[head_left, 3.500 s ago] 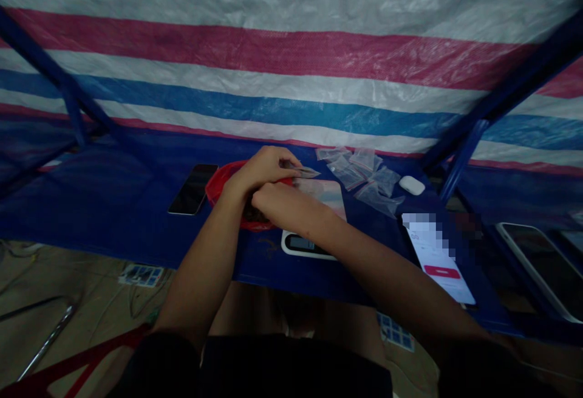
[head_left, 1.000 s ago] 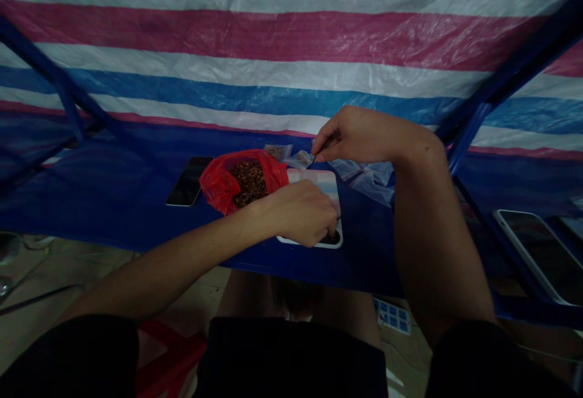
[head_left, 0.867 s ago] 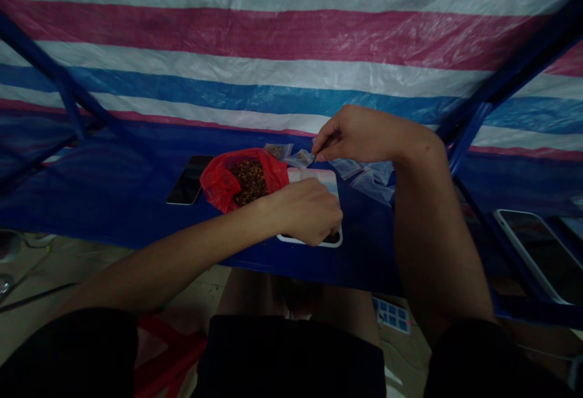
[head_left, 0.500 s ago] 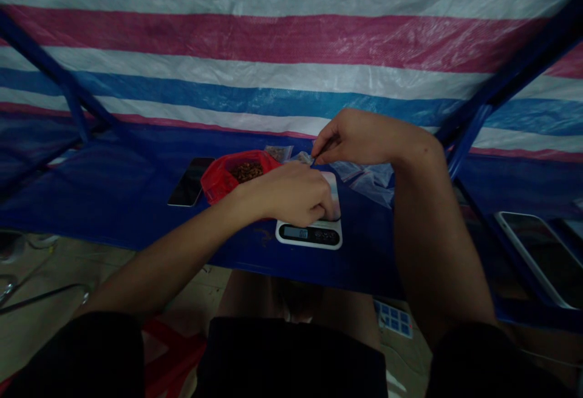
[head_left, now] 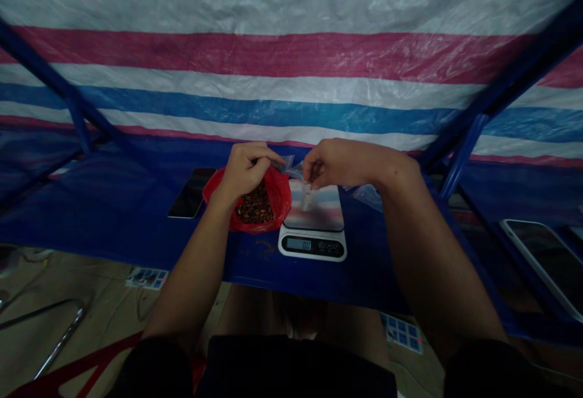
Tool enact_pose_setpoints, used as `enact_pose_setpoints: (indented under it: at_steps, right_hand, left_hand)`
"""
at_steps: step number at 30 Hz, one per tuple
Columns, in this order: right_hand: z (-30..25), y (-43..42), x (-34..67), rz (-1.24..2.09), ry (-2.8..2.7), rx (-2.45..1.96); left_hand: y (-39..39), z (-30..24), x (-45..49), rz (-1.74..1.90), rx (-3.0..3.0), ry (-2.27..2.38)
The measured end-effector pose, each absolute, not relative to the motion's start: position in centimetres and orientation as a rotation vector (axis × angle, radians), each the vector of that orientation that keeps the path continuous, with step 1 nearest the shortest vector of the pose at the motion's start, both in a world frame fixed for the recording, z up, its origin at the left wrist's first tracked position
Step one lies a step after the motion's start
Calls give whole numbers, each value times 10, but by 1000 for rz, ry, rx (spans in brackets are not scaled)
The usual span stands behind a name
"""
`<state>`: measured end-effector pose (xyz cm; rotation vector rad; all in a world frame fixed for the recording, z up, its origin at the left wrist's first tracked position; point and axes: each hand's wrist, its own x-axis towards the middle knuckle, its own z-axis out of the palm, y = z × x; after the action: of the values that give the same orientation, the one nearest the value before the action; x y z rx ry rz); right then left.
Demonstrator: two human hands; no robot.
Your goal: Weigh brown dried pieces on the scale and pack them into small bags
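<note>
Withdrawn from the scale [head_left: 319, 220], the left hand [head_left: 246, 170] now overlies the red bag [head_left: 282, 196] left of it, grip indeterminable; above the scale, the right hand [head_left: 331, 163] pinches an indistinct small item [head_left: 311, 187]; the display [head_left: 299, 244], unobstructed, reads 0.0.

Striped tarpaulin wall [head_left: 291, 54], blue frame bars [head_left: 463, 154], dim light

i've got the blue table [head_left: 118, 209] on my feed: red bag [head_left: 283, 196] sitting there, dark phone [head_left: 191, 194] at its nine o'clock, white scale [head_left: 324, 219] at its three, clear bags [head_left: 370, 196] at the scale's two.
</note>
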<state>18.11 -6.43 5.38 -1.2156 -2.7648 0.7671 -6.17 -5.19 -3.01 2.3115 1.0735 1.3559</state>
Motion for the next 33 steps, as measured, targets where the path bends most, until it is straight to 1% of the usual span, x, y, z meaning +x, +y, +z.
enact_pose_setpoints:
  at_steps: [6,12,23,30,33]
  right_hand:
    - [52,-66,176,742,-2767,-1320]
    - [56,-67,172,715,-2855,-1431]
    - [55,-69,170,719,-2786,-1493]
    - [51,-68,167,701,-2781,-1436]
    - [47,-66,168,693,-2783,-1386]
  left_hand:
    - [-55,-33,-66,1364,2369,1065]
    - [-54,-34,-71,1299,2418,1116]
    - [-53,-34,-72,1225,2415,1179]
    - [-54,-34,-72,1170,2412,1243]
    - [-51,-32,-78,1085,2408,1290]
